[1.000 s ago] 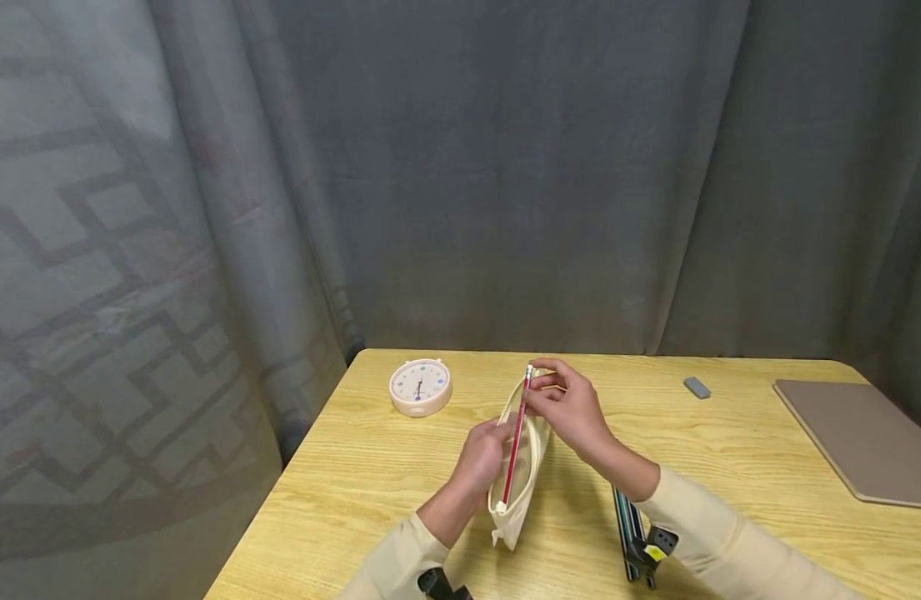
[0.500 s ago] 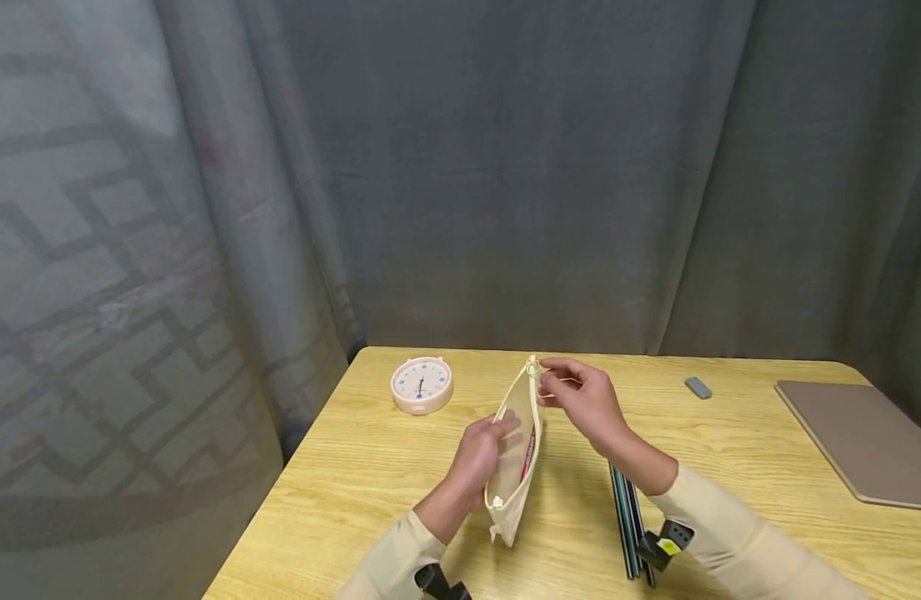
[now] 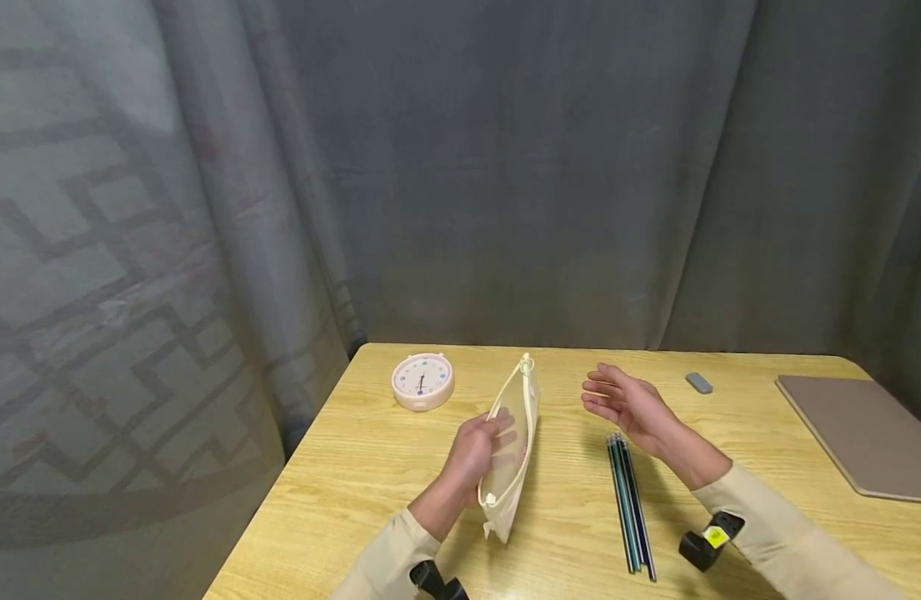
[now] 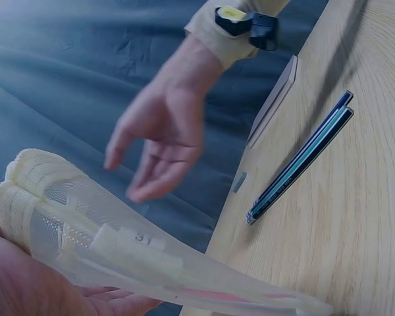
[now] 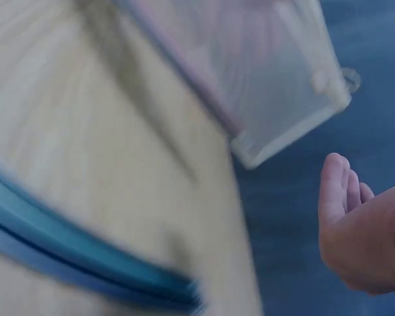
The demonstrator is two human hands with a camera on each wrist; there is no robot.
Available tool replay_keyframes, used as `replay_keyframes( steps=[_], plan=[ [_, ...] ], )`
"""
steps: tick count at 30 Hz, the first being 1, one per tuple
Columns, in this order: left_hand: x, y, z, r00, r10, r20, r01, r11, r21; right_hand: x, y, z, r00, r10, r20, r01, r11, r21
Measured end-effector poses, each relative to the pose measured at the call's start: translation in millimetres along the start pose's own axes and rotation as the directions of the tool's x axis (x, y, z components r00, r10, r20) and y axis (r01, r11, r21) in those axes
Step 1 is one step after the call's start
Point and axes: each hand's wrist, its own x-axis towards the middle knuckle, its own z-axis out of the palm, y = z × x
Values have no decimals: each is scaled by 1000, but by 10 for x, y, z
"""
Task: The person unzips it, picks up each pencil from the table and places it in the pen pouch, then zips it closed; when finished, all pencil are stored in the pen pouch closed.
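My left hand (image 3: 471, 454) grips a cream, see-through mesh zip pouch (image 3: 514, 467) by its left side, holding it upright with its mouth spread. Through the mesh in the left wrist view a red pencil (image 4: 217, 295) shows along the pouch's bottom, beside a white label (image 4: 137, 250). My right hand (image 3: 628, 407) is in the air to the right of the pouch, fingers relaxed and holding nothing. Below it, several dark blue and green pencils (image 3: 631, 508) lie side by side on the wooden table (image 3: 340, 492).
A pink round clock (image 3: 422, 382) stands at the back left. Toward the back right lies a grey-blue eraser (image 3: 698, 383), with a brown notebook (image 3: 865, 433) at the right edge. Grey curtains (image 3: 505, 183) hang close behind the table.
The red pencil went from my right hand down into the pouch. My right hand let go and moved right, away from the pouch, uncovering the dark pencils. The left hand keeps its hold.
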Motion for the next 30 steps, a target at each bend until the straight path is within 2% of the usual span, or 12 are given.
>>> replay_keyframes(
  steps=[5,10,14,17,22,27,30],
  plan=[
    [-5,-36,2,1000,-11,4,11,1000,-1,-90,209,-304,997,78,-6,-79,995,-60],
    [-5,-37,-10,1000,-15,22,15,1000,6,-186,344,-526,993,94,-74,-107,976,-190],
    [-8,-18,-26,999,-18,28,18,1000,3,-215,439,-605,987,80,-138,-118,948,-297],
    [-7,8,-31,1000,-21,21,21,1000,-1,-208,510,-622,983,36,-182,-108,909,-403],
    [-1,31,-34,1000,-13,18,13,1000,7,-194,599,-636,974,-40,-222,-95,819,-565],
    [-6,16,-29,999,-16,30,16,1000,-3,-221,638,-654,977,-67,-203,-73,788,-612],
    [-19,0,-28,999,-24,37,24,1000,-12,-242,656,-681,984,-78,-161,-48,751,-659]
  ],
)
